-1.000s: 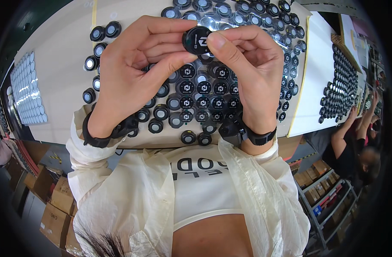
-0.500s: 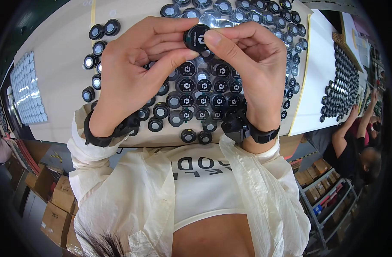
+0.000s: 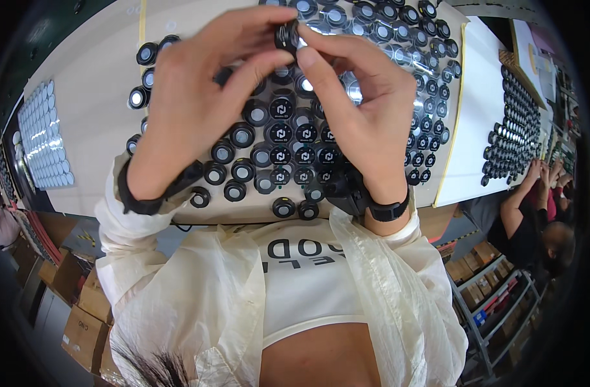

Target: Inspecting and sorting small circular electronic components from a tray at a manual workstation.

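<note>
A pale counter (image 3: 98, 97) carries yellow strips (image 3: 142, 24), with a white surface (image 3: 470, 84) to its right and a dark green area (image 3: 56, 39) beyond its far left. Cardboard boxes (image 3: 87, 335) stack on grey floor (image 3: 51, 322) at lower left; a metal rack (image 3: 487, 337) stands at lower right.

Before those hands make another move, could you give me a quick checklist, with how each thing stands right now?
1. Left grip has the black disc: ok, between thumb and fingers.
2. Right grip is at the disc: ok, fingertips at its right side.
3. Right fingertips pinch something: cannot tell, the detail is too small.
4. Disc faces the camera squarely: not ok, it is tilted well edge-on.
5. Table below has no other pieces: not ok, many black round pieces lie there.
6. Other people's hands are apart: ok, at far right.
</note>
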Available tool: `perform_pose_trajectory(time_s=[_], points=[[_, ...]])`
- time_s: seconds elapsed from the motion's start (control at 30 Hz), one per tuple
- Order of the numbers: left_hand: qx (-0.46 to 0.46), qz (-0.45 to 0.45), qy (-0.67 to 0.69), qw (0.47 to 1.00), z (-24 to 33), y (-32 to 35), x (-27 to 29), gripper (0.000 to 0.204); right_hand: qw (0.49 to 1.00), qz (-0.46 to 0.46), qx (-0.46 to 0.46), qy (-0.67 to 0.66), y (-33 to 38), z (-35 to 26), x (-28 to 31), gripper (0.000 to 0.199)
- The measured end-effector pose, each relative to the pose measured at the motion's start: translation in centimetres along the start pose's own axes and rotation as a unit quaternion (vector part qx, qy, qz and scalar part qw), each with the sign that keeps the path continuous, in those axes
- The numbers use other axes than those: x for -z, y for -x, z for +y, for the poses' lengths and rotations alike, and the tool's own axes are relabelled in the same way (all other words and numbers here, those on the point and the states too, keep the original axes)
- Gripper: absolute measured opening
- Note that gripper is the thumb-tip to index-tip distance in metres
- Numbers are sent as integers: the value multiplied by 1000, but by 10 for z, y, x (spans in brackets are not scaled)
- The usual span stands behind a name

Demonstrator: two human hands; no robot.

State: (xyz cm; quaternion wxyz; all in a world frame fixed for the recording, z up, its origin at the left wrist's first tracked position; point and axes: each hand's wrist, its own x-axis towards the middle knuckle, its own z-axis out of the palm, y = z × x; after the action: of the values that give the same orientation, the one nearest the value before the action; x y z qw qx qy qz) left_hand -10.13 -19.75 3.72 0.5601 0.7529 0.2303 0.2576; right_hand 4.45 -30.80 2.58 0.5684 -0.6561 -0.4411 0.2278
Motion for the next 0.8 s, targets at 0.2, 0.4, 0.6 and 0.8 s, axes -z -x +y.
perform_pose_trajectory(time_s=[0.2,0.4,0.6,0.8], points=[[-124,-19,-261,957,-14,-94,43,30,994,-35,-46,-89,-1,3,3,36],[-82,-69,-527,843,-66,-163,97,30,995,-79,-62,-15,0,-3,24,29],[-36,-117,-535,836,-23,-82,128,30,980,-142,-61,123,0,-19,42,29],[-120,-203,-491,839,-17,-11,104,37,952,-201,-35,230,0,-15,41,19]])
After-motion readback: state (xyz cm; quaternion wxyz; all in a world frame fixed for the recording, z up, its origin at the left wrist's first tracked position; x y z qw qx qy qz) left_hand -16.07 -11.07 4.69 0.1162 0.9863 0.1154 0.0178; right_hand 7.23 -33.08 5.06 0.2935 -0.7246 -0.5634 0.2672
